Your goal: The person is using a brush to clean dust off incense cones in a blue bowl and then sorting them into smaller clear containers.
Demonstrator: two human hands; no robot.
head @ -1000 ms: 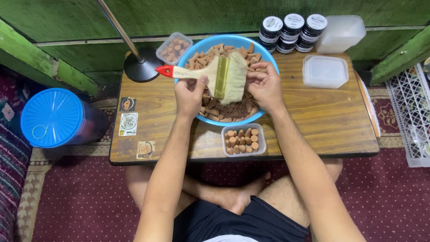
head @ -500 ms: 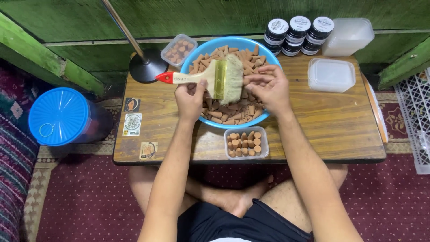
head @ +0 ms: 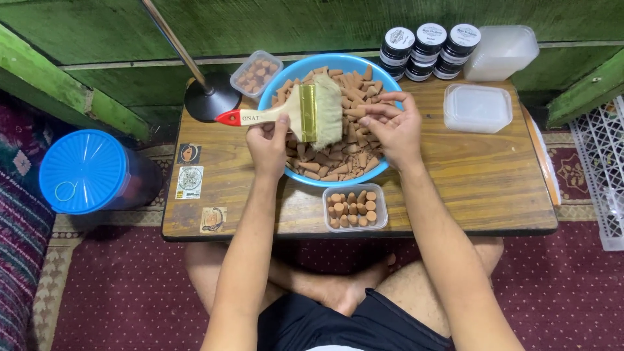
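Observation:
My left hand [head: 268,140] grips the pale wooden handle of a wide paintbrush [head: 305,115] with a red tip and light bristles, held flat over a blue bowl [head: 273,91]. The bowl is full of small brown cone-shaped pieces [head: 338,159]. My right hand [head: 390,129] reaches into the bowl with its fingertips pinched on one brown piece right beside the bristles. A small clear tub [head: 355,208] with several brown pieces standing upright sits on the low wooden table [head: 481,182] just in front of the bowl.
A second clear tub [head: 256,72] with brown pieces stands behind the bowl, next to a black round stand base [head: 209,101] with a metal pole. Black-lidded jars [head: 429,42] and clear plastic boxes [head: 478,107] occupy the back right. A blue lidded container [head: 83,170] stands left of the table.
The brush and both hands stay over the bowl, nearly as before. My right fingers have closed in on a piece by the bristles; the camera view has shifted slightly.

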